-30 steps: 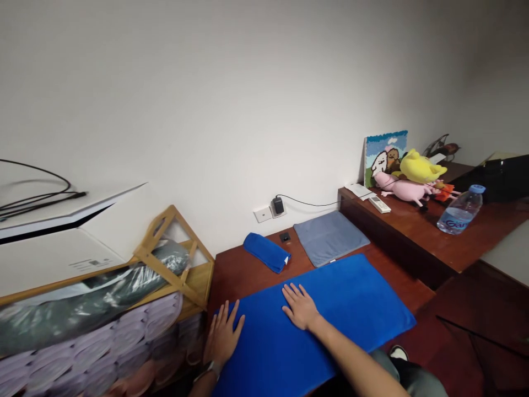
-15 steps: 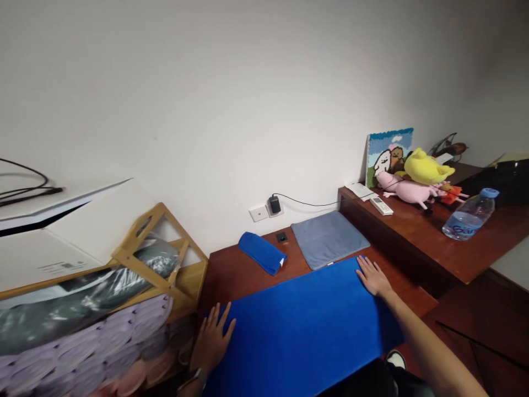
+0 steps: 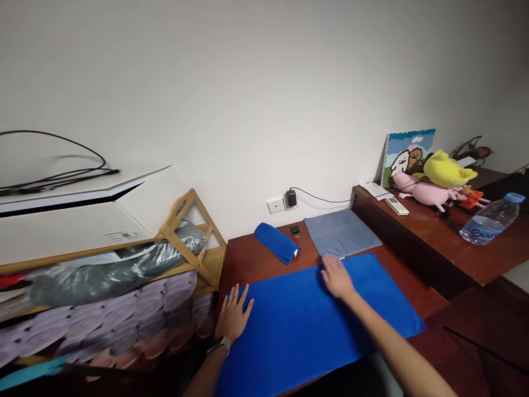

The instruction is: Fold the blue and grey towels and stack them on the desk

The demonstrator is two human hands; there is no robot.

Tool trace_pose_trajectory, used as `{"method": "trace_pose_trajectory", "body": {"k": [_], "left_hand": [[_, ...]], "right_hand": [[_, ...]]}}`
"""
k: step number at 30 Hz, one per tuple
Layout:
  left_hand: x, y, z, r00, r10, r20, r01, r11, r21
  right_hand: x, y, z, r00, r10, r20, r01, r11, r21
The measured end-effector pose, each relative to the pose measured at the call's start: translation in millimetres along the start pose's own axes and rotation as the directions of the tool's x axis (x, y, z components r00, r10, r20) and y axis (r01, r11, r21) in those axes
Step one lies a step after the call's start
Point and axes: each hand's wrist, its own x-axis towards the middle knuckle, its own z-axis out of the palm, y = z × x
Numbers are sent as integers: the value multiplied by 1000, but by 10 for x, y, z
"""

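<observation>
Clock read from the middle of the large, rectangular blue fabric cloth (image 3: 297, 325), spread flat on the reddish-brown wooden tabletop (image 3: 242, 256). Ten o'clock: yellowish slatted wooden rack (image 3: 212, 264). Nine: left hand (image 3: 232, 318) palm down at cloth's left edge, fingers spread apart, nothing gripped. Eleven: small, folded blue fabric bundle (image 3: 276, 242), apart from the cloth. Cloth itself: probably light, limp, soft, not fragile; no stiffness to push on, would likely ruck up, and may slide on smooth wood. Best hold likely a pinch at corners or hemmed edges, e.g. the bare corner around three to four o'clock. One o'clock: right hand (image 3: 338, 278) over the far edge, palm down, thumb off to the side, fingers blurred but not clamped on anything; can't tell how firmly it presses. Just beyond, also one o'clock: flat, grey-blue fabric cloth (image 3: 343, 232).
</observation>
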Motion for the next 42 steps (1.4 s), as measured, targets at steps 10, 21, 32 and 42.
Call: {"method": "trace_pose_trajectory", "body": {"k": [10,21,32,42], "left_hand": [[-1,-18,-10,999,-16,39,15,1000,25],[21,-68,-1,999,6,41,-8,999,36],[24,28,-99,998,-4,69,1,999,44],[-53,374,-485,995,62,-74,-64,998,-28]], "right_hand": [[-55,-1240,441,959,-227,170,180,951,253],[-346,1941,-18,950,287,125,-270,953,-135],[-272,1782,-144,938,310,155,-291,947,-135],[-1054,-716,35,994,-108,-30,111,981,156]]}}
